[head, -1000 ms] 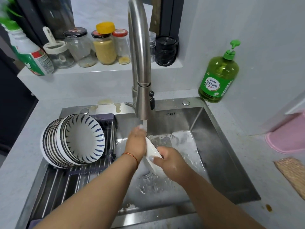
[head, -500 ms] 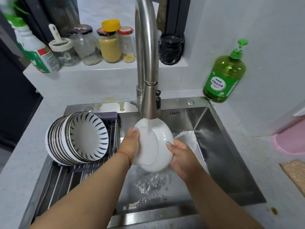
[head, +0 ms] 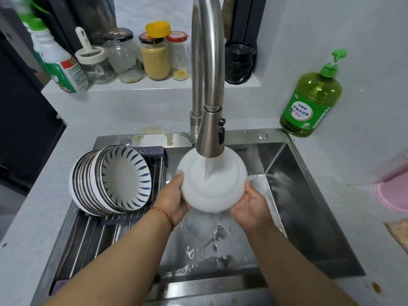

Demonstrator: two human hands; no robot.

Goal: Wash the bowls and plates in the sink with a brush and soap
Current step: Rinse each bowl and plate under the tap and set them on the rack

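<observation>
White plate (head: 213, 184) at frame centre under running faucet (head: 208, 85), left hand (head: 176, 200) and right hand (head: 250, 208) gripping its opposite edges, striped bowls (head: 114, 180) stacked on rack (head: 95, 235) centre left, soap bottle (head: 311, 102) upper right, jars (head: 141, 56) upper left, faucet hiding plate's top edge, sink (head: 309, 217) floor blurred by splashes, plate now facing flatter than half a second ago.

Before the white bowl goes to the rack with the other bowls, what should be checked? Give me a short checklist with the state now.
1. Both hands hold the white bowl: left hand and right hand grip opposite rims: ok.
2. Water from the faucet hits the bowl: ok.
3. Soap fully rinsed off: cannot tell.
4. Free space on the rack in front of the stacked bowls: ok.
5. Stacked bowls stable on edge: cannot tell.
</observation>
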